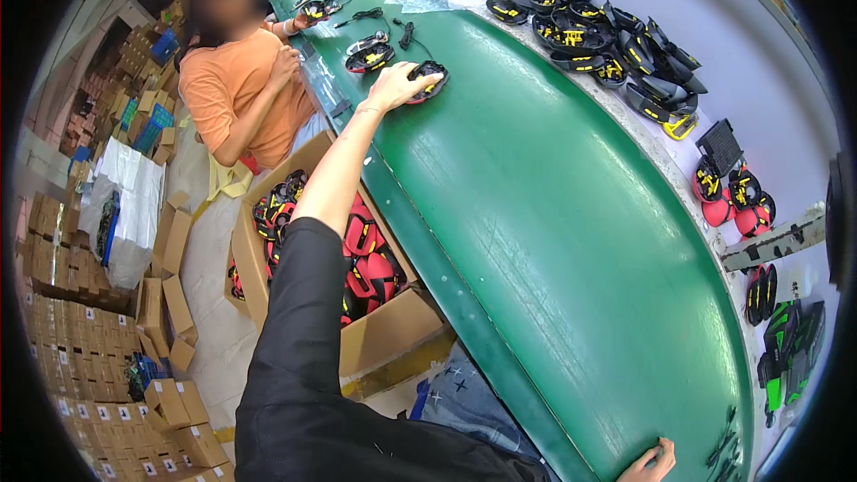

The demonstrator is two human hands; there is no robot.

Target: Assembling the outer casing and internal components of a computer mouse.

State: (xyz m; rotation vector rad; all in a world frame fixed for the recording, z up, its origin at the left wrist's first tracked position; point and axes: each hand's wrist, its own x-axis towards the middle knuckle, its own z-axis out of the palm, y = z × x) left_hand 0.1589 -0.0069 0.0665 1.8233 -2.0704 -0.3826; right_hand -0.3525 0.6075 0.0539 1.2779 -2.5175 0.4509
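My left arm, in a black sleeve, stretches far over the green belt. At its end my left hand is closed on a rounded black-and-red plastic housing, its thumb and fingers at the rim. Just beyond, a similar housing lies on the belt with a cable, and a coiled black cable with a plug lies near it. At the lower right my right hand rests on the belt, loosely bent, fingers slightly apart and nothing seen in them. The picture's edge cuts part of it off.
Below my left arm stands an open carton of red-and-black housings. A co-worker in an orange shirt sits beyond it, handling another housing. Black housings with yellow parts crowd the right ledge. Thin black cables lie near my right hand.
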